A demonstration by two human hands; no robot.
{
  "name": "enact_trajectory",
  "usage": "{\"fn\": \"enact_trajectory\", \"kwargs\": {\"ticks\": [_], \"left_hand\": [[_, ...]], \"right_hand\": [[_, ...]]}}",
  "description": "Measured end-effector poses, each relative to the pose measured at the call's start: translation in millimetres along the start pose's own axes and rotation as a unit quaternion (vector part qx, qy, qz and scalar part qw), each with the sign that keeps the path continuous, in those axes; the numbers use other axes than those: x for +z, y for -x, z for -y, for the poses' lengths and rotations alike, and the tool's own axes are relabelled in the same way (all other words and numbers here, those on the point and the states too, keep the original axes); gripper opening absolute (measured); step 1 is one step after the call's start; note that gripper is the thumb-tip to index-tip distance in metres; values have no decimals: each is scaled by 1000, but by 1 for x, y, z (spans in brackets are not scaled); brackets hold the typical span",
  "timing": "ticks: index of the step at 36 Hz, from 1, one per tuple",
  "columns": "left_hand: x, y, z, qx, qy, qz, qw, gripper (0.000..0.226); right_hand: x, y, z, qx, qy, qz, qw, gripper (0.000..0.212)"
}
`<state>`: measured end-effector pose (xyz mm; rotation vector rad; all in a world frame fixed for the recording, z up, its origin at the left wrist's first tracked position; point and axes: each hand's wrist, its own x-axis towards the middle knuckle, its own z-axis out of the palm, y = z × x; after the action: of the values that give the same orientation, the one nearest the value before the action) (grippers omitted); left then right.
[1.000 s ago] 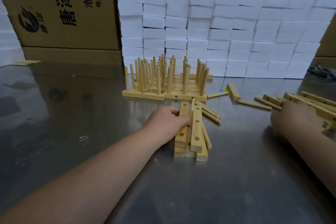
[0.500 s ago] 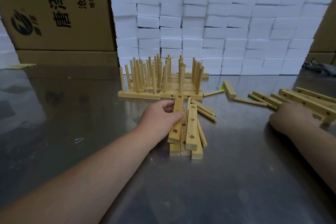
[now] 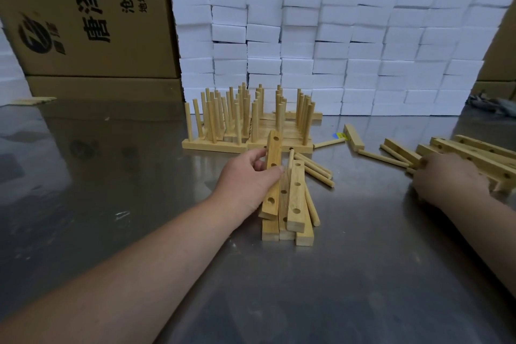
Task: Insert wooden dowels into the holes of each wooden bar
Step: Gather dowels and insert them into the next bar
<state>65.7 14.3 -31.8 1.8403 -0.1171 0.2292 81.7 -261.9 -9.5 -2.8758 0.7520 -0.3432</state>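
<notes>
While stacked cardboard cartons (image 3: 83,14) printed with the characters 唐泽 and a wall of white foam blocks (image 3: 335,47) back the steel table (image 3: 111,204), the left hand (image 3: 245,184) has tipped a drilled wooden bar (image 3: 272,176) up off the pile of bars (image 3: 290,204), where it lay flat a second ago, thumb and fingers closed around it. Just behind stand finished bars bristling with upright dowels (image 3: 240,117), and the right hand (image 3: 452,179) rests curled over loose dowels (image 3: 391,158) beside longer bars (image 3: 474,153); its grip cannot be told.

Pale yellow-tan wooden bars (image 3: 296,198) and dowels (image 3: 317,169) are lying on a glossy grey table (image 3: 111,190). White foam blocks (image 3: 335,50) are standing before brown cartons (image 3: 83,14) bearing black print.
</notes>
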Motion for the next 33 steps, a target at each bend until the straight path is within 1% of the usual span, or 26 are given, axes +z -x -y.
{"fn": "enact_trajectory", "kwargs": {"ticks": [3, 7, 9, 12, 17, 19, 20, 22, 25, 27, 29, 30, 32, 33], "left_hand": [[0, 0, 1, 3, -2, -1, 1000, 44], [0, 0, 0, 3, -3, -2, 1000, 44], [0, 0, -1, 2, -3, -2, 1000, 45], [0, 0, -1, 3, -4, 1, 1000, 45], [0, -1, 0, 12, 6, -9, 1000, 46], [-1, -1, 0, 18, 13, -17, 1000, 47], [-2, -1, 0, 21, 18, -19, 999, 41], [-2, -1, 1, 29, 28, -21, 999, 19], [-3, -1, 1, 39, 37, -19, 998, 14], [-3, -1, 2, 42, 42, -14, 998, 11], [-3, -1, 1, 45, 48, -17, 998, 13], [-3, 0, 0, 45, 58, -20, 997, 16], [-3, 2, -2, 38, 91, -17, 995, 22], [-3, 3, -4, 42, 98, -15, 994, 26]], "right_hand": [[-1, 0, 0, 3, -3, -13, 1000, 26], [1, 0, 1, 29, 7, 14, 999, 28], [0, 0, 1, 25, 6, 12, 1000, 32], [0, -2, -1, -2, -4, -8, 1000, 30], [-1, 0, 3, -38, 93, 8, 995, 41], [-1, 1, 4, -55, 122, 10, 991, 33], [-1, 1, 4, -62, 128, 11, 990, 24], [-1, 2, 4, -68, 124, 20, 990, 12], [-1, 3, 3, -72, 118, 37, 990, 14], [-1, 2, 2, -75, 108, 34, 991, 11], [-1, 3, 1, -76, 80, 10, 994, 10], [-3, 4, 2, -83, 56, -19, 995, 12], [-7, 10, 8, -132, -27, -93, 987, 20], [-10, 16, 13, -170, -83, -123, 974, 24]]}}
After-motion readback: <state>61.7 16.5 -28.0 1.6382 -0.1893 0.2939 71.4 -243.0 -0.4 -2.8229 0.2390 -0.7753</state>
